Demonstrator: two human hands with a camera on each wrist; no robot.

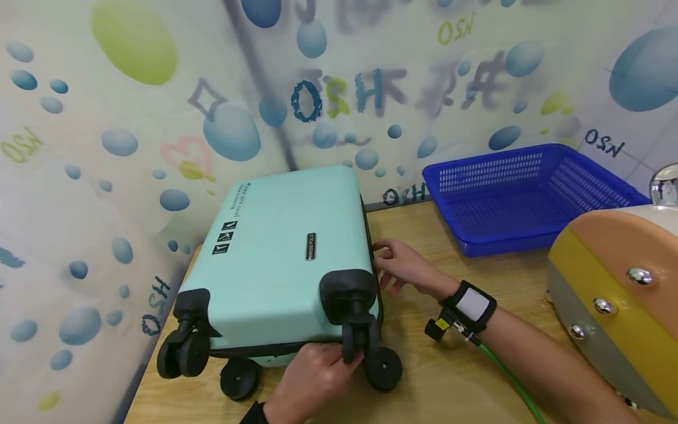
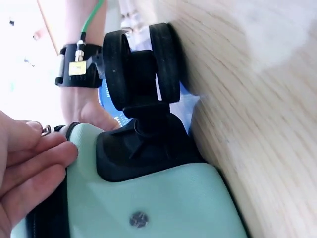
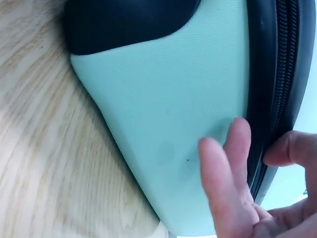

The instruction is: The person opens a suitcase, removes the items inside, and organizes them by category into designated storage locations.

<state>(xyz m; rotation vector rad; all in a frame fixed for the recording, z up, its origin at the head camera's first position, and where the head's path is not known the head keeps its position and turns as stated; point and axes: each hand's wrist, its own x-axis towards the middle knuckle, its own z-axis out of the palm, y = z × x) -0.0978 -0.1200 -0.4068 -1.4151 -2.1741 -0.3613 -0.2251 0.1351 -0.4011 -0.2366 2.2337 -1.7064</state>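
Two hands [image 1: 406, 267] touch a suitcase [image 1: 275, 229], the left [image 1: 316, 375] pinching its zipper pull [image 2: 47, 130].

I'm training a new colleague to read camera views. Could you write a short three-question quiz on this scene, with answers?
1. True or false: the mint-green hard-shell suitcase stands upright on the pale wooden tabletop.
2. What does the left hand pinch?
3. In the head view, where is the blue perforated plastic basket relative to the suitcase? A) left; B) right; C) on top.

Key:
1. False; it lies flat.
2. A small metal zipper pull.
3. B.
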